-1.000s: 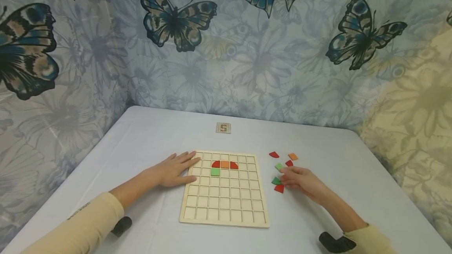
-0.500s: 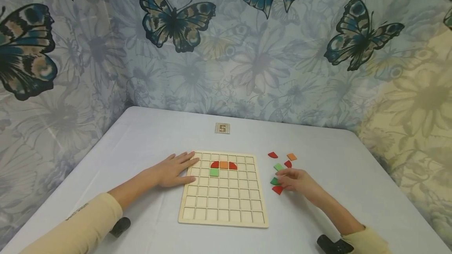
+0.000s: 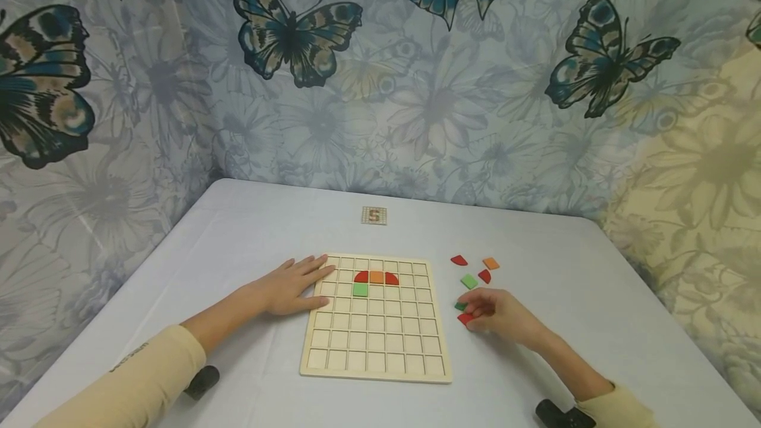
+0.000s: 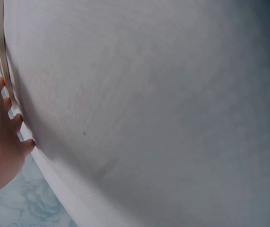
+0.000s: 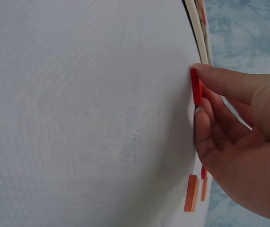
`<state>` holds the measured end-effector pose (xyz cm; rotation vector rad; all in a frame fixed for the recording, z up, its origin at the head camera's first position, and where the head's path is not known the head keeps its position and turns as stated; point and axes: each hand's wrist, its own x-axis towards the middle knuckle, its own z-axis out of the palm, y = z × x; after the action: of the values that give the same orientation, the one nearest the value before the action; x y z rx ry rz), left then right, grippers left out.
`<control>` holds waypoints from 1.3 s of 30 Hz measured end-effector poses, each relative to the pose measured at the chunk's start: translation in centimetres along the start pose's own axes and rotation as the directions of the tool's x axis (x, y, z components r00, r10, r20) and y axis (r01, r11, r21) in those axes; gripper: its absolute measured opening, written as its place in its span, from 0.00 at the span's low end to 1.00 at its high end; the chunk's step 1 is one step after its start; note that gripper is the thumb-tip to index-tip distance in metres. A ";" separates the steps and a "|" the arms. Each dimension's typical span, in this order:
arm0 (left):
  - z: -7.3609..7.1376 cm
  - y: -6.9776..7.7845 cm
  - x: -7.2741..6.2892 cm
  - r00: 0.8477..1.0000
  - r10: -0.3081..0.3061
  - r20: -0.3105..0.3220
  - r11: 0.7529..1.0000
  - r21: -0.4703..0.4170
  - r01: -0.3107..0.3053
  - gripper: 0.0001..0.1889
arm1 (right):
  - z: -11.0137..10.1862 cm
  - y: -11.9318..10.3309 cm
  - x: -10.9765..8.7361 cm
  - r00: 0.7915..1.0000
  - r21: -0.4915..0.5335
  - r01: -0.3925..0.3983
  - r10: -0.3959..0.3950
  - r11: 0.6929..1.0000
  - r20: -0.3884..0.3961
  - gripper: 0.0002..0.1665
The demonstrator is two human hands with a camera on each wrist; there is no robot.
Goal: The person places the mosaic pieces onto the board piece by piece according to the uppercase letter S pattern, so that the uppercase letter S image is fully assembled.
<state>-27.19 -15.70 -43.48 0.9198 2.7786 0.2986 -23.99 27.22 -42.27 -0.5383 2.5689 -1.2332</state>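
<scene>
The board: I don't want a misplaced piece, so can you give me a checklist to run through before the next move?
1. Board steadied: ok, the left hand rests on its left edge.
2. Placed green square in a cell: ok.
3. Room on the board: ok, most of it is unfilled.
4. Loose red piece reached: ok, the right hand touches it.
5. Firm grip on it: cannot tell.
6. It is over the board: not ok, it is to the right.

Indoors, home or studio unclear: butterfly-patterned walls (image 3: pixel 380 104) line the left, far and right edges of the white-covered bench (image 3: pixel 285 230).
</scene>
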 end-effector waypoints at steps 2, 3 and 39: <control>-0.1 0.1 -0.1 1.000 -0.005 0.000 1.000 -0.001 0.005 0.40 | 0.0 0.1 0.1 1.000 -0.023 0.020 -0.020 1.000 0.011 0.21; -0.2 0.2 -0.2 1.000 -0.006 0.001 1.000 -0.004 0.006 0.40 | 0.0 0.1 0.2 0.999 -0.036 0.029 -0.029 0.999 0.017 0.21; 0.2 -0.1 0.0 1.000 -0.007 -0.006 1.000 -0.011 0.007 0.40 | 1.5 -1.8 2.0 0.977 0.119 -0.214 0.212 0.970 0.029 0.21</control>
<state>-27.18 -15.76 -43.67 0.9076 2.7827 0.3151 -24.84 24.31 -41.83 -0.2389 2.4422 -1.2919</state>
